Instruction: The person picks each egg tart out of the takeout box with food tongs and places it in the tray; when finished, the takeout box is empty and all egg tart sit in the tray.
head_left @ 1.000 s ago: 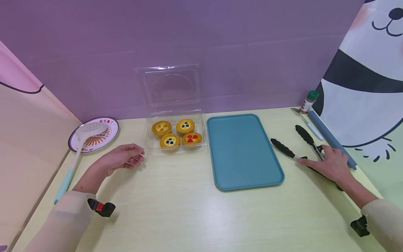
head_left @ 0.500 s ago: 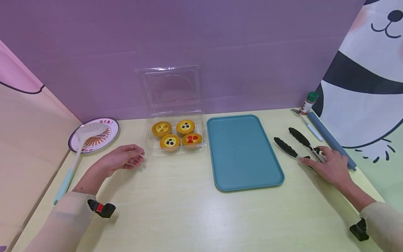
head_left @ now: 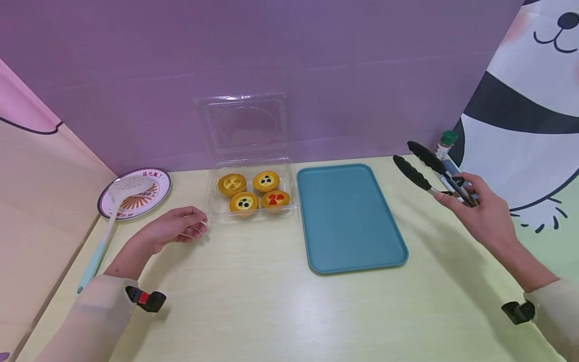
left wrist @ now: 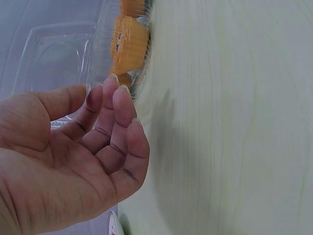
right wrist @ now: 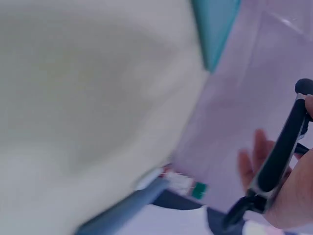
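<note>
My right hand grips a pair of black-and-silver tongs, held up over the right side of the table with the black ends spread and pointing away. In the right wrist view the tongs cross the palm, and nothing is between their ends. My left hand holds nothing; its fingers are loosely curled near the front left corner of a clear plastic box with its lid raised. Several egg tarts with fruit-like toppings sit in that box, and one tart shows beyond the left fingertips.
A blue tray lies right of the box. At the left a white skimmer with a pale green handle rests on a patterned plate. A green-capped jar stands at the back right, beside a blue-grey bar.
My right hand has lifted the tongs off the table, and their black ends have moved up and away. The left hand has stayed where it was.
</note>
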`<state>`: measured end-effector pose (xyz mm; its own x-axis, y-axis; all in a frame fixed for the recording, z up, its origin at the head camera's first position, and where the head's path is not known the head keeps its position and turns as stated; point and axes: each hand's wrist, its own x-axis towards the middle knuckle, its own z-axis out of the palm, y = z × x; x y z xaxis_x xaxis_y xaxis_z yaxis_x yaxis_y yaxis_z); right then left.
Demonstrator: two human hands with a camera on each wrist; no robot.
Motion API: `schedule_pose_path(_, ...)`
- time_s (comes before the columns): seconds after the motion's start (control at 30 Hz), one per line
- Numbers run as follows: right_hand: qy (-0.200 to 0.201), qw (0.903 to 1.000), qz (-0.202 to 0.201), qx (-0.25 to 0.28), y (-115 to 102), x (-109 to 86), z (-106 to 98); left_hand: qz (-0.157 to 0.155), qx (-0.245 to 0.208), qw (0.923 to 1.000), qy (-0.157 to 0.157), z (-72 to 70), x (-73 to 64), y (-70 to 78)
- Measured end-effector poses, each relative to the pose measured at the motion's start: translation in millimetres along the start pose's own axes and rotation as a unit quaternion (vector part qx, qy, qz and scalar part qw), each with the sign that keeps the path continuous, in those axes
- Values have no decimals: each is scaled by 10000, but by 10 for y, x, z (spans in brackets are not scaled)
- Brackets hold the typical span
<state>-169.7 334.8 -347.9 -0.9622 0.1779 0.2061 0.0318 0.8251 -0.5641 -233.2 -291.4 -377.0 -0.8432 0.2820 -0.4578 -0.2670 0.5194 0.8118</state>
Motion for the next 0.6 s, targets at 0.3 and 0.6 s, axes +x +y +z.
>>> schedule_pose_path(0.3,117,9978,-619,218,-510,107,31,-19,-22,10000,30,2,12,-20)
schedule_pose_path(0.6,-195,9850,-1699,-224,-920,169,301,-22,-30,10000,47,15,2,-19)
